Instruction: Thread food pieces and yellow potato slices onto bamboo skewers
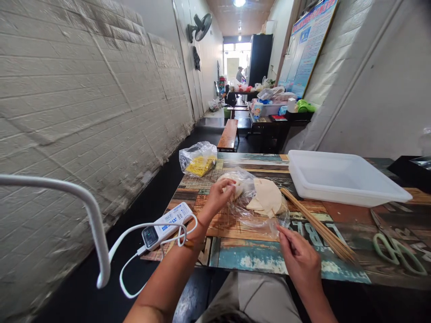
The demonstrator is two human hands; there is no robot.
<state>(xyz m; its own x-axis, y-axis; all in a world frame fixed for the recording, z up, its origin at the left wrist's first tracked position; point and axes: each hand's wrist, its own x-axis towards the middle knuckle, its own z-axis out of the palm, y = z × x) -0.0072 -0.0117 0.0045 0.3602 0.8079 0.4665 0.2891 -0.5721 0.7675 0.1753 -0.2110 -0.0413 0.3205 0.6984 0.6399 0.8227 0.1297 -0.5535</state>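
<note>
A clear plastic bag lies spread in front of me, with a stack of thin, pale, round sheets on it. My left hand is closed in a pinch over the left part of the bag, by more pale pieces; what its fingers hold is hidden. At the bag's near right edge, my right hand is closed, thumb and forefinger pinching the plastic film. A bundle of thin wooden skewers lies slantwise to the right of the sheets. A few single sticks show through the plastic near my left hand.
Behind the skewers stands a white plastic tub. Scissors with pale green handles lie at the right. A bag of yellow pieces sits at the far left corner. A white power bank with a looping cable lies near my left forearm.
</note>
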